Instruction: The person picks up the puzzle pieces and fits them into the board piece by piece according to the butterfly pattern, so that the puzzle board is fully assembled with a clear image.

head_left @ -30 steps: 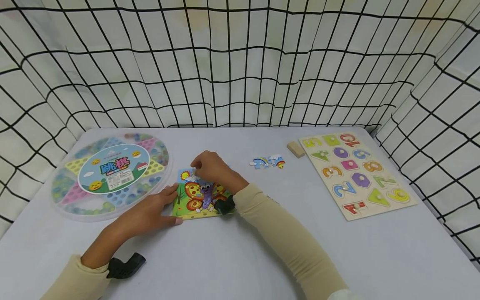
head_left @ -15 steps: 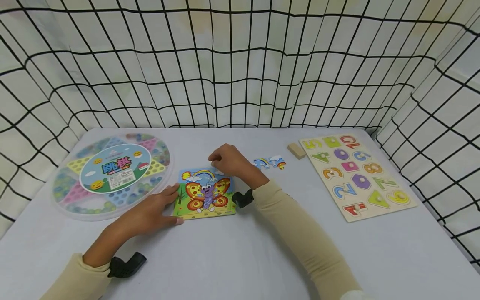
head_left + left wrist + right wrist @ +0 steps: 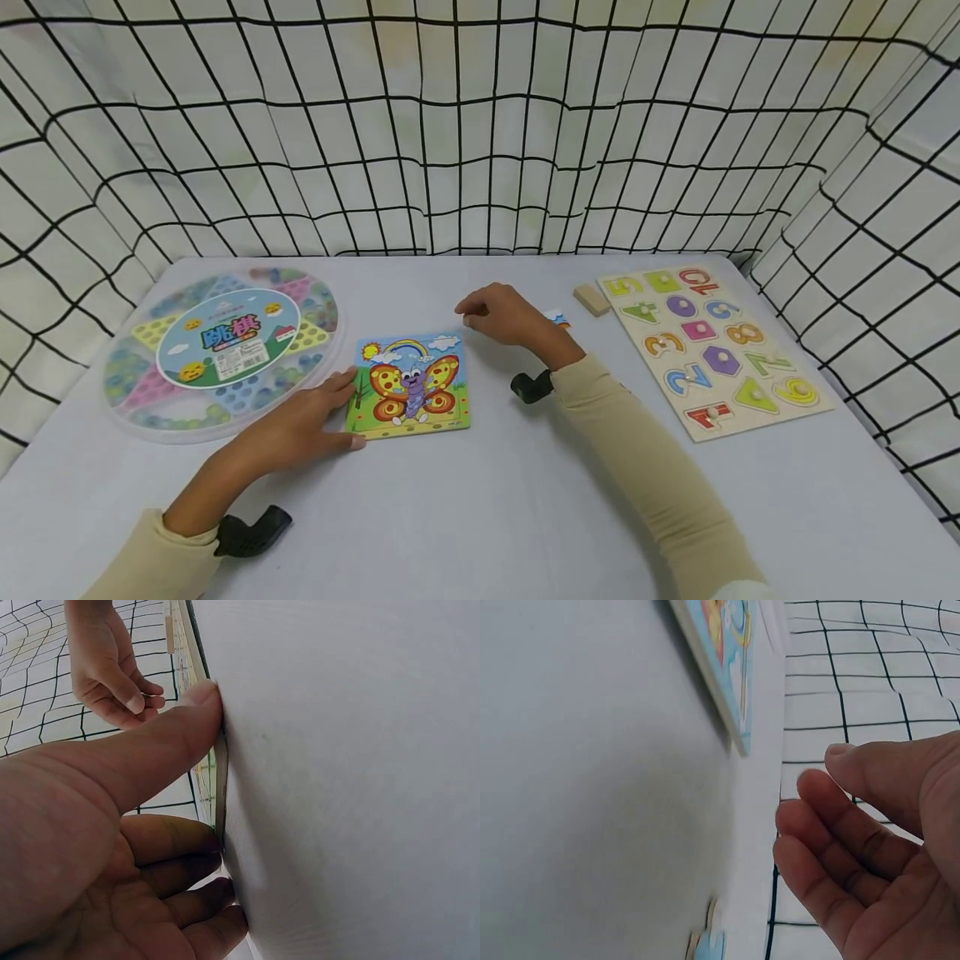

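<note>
A butterfly jigsaw puzzle (image 3: 408, 383) lies flat on the table in a square board, left of centre. My left hand (image 3: 303, 429) rests at its left side, thumb at the near corner and fingertips against the left edge; in the left wrist view, the left thumb (image 3: 172, 742) touches the board's thin edge. My right hand (image 3: 510, 317) hovers to the right of the puzzle, thumb and fingers loosely bent and apart, with nothing between them. Beyond it part of a loose puzzle piece (image 3: 557, 318) shows. Below the hand in the right wrist view lies a blue puzzle piece (image 3: 710, 946).
At left sits a round Chinese checkers set (image 3: 225, 350) under a clear lid. A wooden number-and-shape peg board (image 3: 712, 350) lies at right, with a small wooden block (image 3: 592, 299) by its far corner. Black netting (image 3: 487, 133) stands behind the table.
My right hand has left the puzzle's top edge and moved right, uncovering the whole picture and now hiding one of the loose pieces. The left hand has stayed in place.
</note>
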The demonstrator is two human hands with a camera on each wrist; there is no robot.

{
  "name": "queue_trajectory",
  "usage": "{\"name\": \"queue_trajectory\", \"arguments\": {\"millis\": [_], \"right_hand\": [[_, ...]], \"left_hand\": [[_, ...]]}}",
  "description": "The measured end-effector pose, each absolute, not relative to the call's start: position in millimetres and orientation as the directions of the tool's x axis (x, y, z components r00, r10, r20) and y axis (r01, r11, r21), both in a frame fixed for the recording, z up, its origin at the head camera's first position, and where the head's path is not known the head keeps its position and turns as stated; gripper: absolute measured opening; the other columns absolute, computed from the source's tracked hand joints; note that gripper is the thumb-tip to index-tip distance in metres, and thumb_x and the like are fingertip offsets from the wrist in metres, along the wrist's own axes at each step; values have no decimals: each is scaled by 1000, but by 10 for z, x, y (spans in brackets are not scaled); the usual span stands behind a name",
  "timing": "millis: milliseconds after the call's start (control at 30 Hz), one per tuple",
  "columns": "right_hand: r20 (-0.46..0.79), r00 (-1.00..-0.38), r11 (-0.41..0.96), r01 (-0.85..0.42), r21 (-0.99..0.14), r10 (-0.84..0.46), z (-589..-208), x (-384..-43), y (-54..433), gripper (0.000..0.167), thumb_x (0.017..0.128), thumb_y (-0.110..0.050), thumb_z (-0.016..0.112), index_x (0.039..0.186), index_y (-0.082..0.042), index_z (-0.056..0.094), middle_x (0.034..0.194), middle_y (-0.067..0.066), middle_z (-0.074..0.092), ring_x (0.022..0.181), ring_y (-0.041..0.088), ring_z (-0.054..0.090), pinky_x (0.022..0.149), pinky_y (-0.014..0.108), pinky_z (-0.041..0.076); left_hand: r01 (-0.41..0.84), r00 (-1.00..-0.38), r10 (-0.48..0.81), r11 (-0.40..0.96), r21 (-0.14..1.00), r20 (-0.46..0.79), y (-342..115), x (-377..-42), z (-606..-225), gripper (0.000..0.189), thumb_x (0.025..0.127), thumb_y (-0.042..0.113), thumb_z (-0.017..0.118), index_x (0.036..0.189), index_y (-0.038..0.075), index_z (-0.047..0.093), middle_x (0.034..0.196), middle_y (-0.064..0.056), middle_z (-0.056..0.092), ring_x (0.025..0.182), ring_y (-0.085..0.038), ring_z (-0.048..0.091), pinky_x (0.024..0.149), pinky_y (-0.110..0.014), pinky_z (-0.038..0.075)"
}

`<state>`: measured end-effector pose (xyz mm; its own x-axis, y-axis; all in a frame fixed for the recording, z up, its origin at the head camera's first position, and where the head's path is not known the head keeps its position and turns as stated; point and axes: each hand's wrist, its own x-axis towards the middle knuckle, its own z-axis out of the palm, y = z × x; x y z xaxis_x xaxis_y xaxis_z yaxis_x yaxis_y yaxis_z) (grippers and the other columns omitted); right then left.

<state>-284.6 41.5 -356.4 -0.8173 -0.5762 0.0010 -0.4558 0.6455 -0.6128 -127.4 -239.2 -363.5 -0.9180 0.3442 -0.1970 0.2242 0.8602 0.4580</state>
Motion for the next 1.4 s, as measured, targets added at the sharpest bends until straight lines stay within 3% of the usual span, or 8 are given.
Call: {"name": "queue_trajectory", "arguments": {"millis": [233, 533, 800, 1133, 1400], "right_hand": [[5, -846, 667, -425, -611, -534, -3583, -2916, 633, 27, 94, -8, 63, 121, -3, 68, 108, 5, 67, 99, 19, 58, 83, 30, 49], [-6, -864, 693, -400, -599, -503, -3651, -2997, 935, 29, 91, -7, 63, 120, -3, 68, 115, 8, 66, 109, 24, 55, 92, 37, 46], [-57, -887, 705, -324, -631, -459, -3743, -3031, 1103, 31, 90, -6, 64, 120, -3, 68, 116, 10, 64, 107, 24, 55, 87, 35, 48], [-65, -880, 711, -334, -618, -471, -3815, -3045, 1105, 33, 86, -2, 70, 120, -2, 68, 114, 11, 63, 104, 24, 54, 91, 38, 45], [-52, -871, 721, -370, -586, -489, -3817, -3051, 1094, 41, 87, -3, 70, 126, 2, 62, 108, 13, 58, 98, 25, 52, 86, 37, 44]], "left_hand": [[206, -921, 329, 867, 454, -210, -2391, -1267, -3646, 86, 83, 40, 76, 145, -6, 38, 155, -22, 26, 140, -47, 22, 105, -62, 29], [234, -916, 351, 861, 451, -196, -2391, -1272, -3651, 84, 84, 37, 76, 144, -8, 38, 155, -22, 26, 140, -46, 22, 105, -61, 29], [242, -915, 356, 860, 450, -188, -2396, -1271, -3650, 85, 84, 37, 76, 144, -8, 38, 155, -23, 27, 140, -46, 23, 106, -60, 29], [232, -916, 350, 863, 449, -198, -2398, -1262, -3628, 83, 84, 37, 76, 143, -9, 40, 155, -23, 26, 140, -47, 22, 105, -61, 29], [233, -915, 352, 860, 453, -198, -2404, -1268, -3630, 84, 84, 38, 76, 144, -9, 38, 155, -23, 26, 140, -47, 22, 105, -61, 29]]}}
